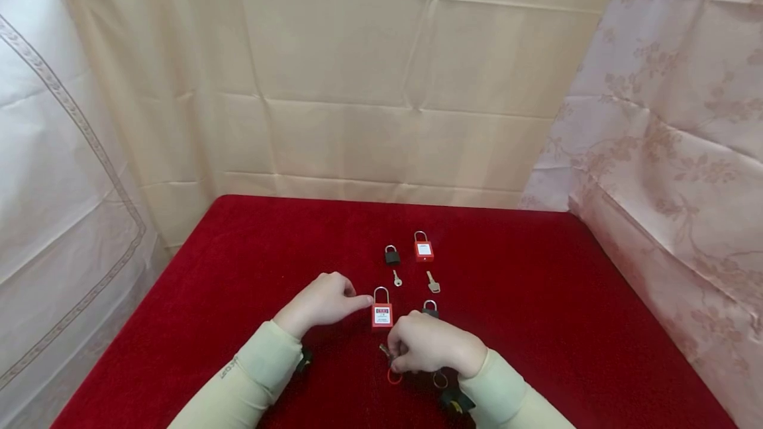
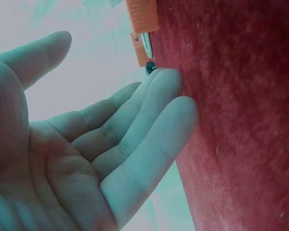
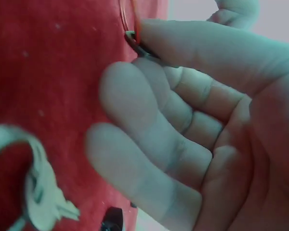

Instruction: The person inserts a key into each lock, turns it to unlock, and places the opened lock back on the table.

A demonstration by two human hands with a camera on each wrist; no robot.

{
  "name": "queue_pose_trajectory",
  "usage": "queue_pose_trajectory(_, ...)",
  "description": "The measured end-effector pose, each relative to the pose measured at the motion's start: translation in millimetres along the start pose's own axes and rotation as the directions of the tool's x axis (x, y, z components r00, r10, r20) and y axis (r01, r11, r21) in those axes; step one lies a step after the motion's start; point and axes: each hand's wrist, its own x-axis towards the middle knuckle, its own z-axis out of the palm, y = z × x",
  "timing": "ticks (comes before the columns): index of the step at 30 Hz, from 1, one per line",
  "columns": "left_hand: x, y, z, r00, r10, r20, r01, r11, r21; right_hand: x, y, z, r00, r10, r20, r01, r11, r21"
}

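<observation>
In the head view my right hand [image 1: 432, 344] pinches a dark key [image 1: 386, 351] with a red ring [image 1: 394, 377] between thumb and fingers. The right wrist view shows the thumb pressed on the key head [image 3: 147, 54], the ring rising from it. Just above that hand lies a red padlock [image 1: 382, 316] with a white label, its shackle pointing away. My left hand [image 1: 324, 300] is beside this padlock, thumb tip near its left edge; whether they touch I cannot tell. Its fingers are relaxed and hold nothing in the left wrist view. A black padlock [image 1: 430, 308] is partly hidden behind my right hand.
Farther back on the red cloth [image 1: 286, 237] lie a small black padlock [image 1: 391, 256], another red padlock [image 1: 424, 250] and two loose keys [image 1: 397, 279], [image 1: 433, 283]. A key ring [image 1: 440, 380] lies by my right wrist. Curtains surround the table.
</observation>
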Motion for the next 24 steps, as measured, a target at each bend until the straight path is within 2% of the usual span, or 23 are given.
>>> queue_pose_trajectory(8, -0.8, 1.7, -9.7, 0.999, -0.017, -0.044, 0.017, 1.0, 0.004, -8.7, 7, -18, 0.997, -0.011, -0.075, 0.022, 0.989, 0.148)
queue_pose_trajectory(12, -2.1, 1.7, -16.5, 0.998, -0.032, -0.051, 0.032, 0.999, -0.007, -16.2, 13, -30, 0.989, -0.025, -0.144, 0.054, 0.978, 0.202)
queue_pose_trajectory(15, -3.1, 1.3, -21.9, 0.998, -0.034, -0.061, 0.034, 0.999, -0.007, -21.8, 17, -39, 0.975, -0.026, -0.219, 0.074, 0.974, 0.215)
queue_pose_trajectory(20, -4.8, 1.3, -30.0, 0.997, -0.036, -0.069, 0.035, 0.999, -0.018, -27.7, 21, -48, 0.934, -0.024, -0.356, 0.114, 0.965, 0.234)
queue_pose_trajectory(24, -5.4, 0.7, -32.9, 0.997, -0.045, -0.064, 0.043, 0.999, -0.032, -28.5, 21, -51, 0.915, -0.036, -0.402, 0.143, 0.96, 0.239)
